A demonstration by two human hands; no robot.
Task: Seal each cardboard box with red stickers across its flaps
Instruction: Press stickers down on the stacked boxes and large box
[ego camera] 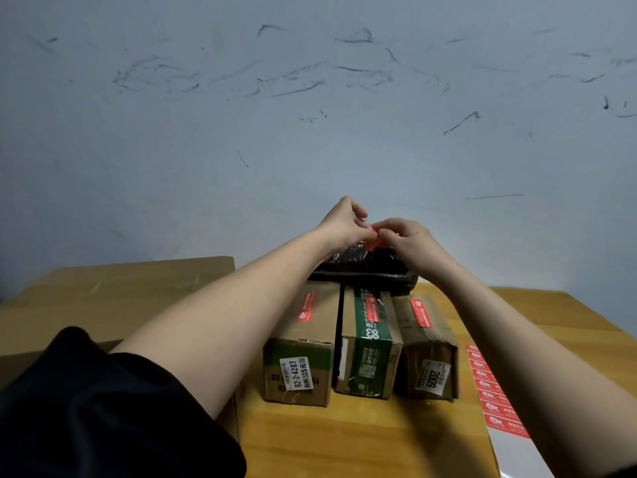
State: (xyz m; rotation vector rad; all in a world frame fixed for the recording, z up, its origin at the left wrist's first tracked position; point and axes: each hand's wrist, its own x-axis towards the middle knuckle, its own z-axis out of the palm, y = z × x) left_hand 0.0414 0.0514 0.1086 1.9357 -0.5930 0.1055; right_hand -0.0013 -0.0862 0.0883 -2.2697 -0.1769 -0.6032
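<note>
Three cardboard boxes stand side by side on the wooden table (344, 436): a left box (303, 343), a middle green-printed box (368, 343) and a right box (425, 343). Each carries a red sticker on top. Behind them lies a black plastic bag (365, 267). Above the bag, my left hand (343, 224) and my right hand (405, 238) meet and both pinch a small red sticker (375, 240) between their fingertips. A sheet of red stickers (493, 391) lies at the right, partly under my right forearm.
A large flat cardboard box (113, 298) fills the table's left side, level with the small boxes' tops. A scuffed grey wall (310, 115) rises right behind the table. Bare wood shows in front of the boxes.
</note>
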